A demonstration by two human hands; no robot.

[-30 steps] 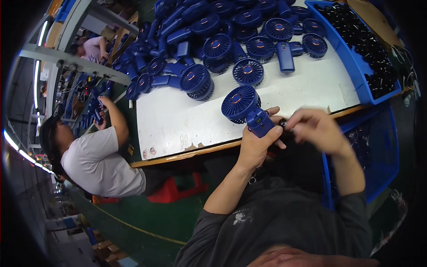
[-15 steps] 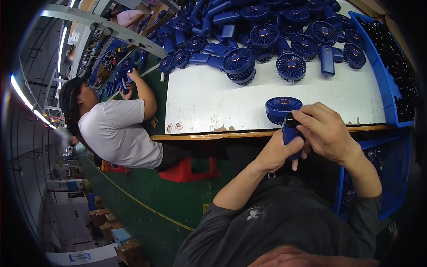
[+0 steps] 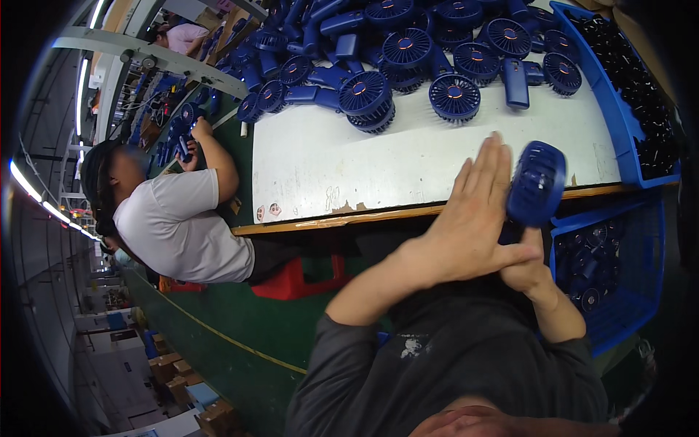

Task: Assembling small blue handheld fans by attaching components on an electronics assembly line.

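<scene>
A blue handheld fan point(image 3: 537, 182) is held up in front of the table's near edge, its round head blurred by motion. My right hand point(image 3: 528, 271) is closed around its lower part. The handle is mostly hidden behind my left hand point(image 3: 473, 218), which lies flat and open against the fan's left side, fingers stretched out and thumb toward the right. A heap of similar blue handheld fans point(image 3: 408, 48) covers the far part of the white tabletop point(image 3: 349, 175). Nearest me in that heap is a fan with a thick round head point(image 3: 366, 98).
At right on the table stands a blue bin point(image 3: 630, 164) of small black parts point(image 3: 626, 80). Below it is a blue crate point(image 3: 641, 291) holding several fans. A co-worker point(image 3: 182, 218) sits at left by a red stool point(image 3: 291, 280), holding a blue fan.
The fan has moved right and turned in my hands. My left hand has opened from its grip and lies flat; my right hand has moved down onto the handle. The view has shifted slightly.
</scene>
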